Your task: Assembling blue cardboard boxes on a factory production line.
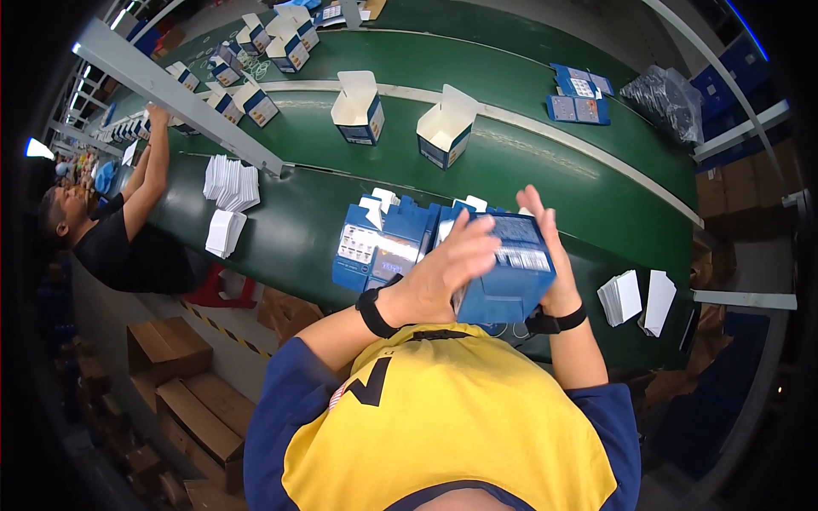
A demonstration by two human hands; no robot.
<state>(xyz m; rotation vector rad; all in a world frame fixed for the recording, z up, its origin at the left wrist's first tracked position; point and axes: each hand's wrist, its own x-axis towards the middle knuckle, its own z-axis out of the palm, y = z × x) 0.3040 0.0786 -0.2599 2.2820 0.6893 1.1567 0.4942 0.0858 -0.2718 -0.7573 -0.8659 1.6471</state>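
Note:
A blue carton (511, 285) with a white label stands upright between my palms at the table's near edge. My left hand (452, 264) lies along its left side, fingers stretched forward and slightly blurred. My right hand (554, 255) presses the opposite side, its fingers pointing up and away. Just left of the carton lies a stack of flattened blue cartons (379, 247) with white flaps sticking up, partly hidden behind my left hand.
Two open-topped cartons (358, 111) (447, 132) stand on the green conveyor (528, 162). White paper stacks (230, 183) (620, 298) flank me. Flat blue cartons (579, 94) and a plastic bag (669, 98) lie far right. A co-worker (128, 221) reaches across at left, beside a metal post (179, 98).

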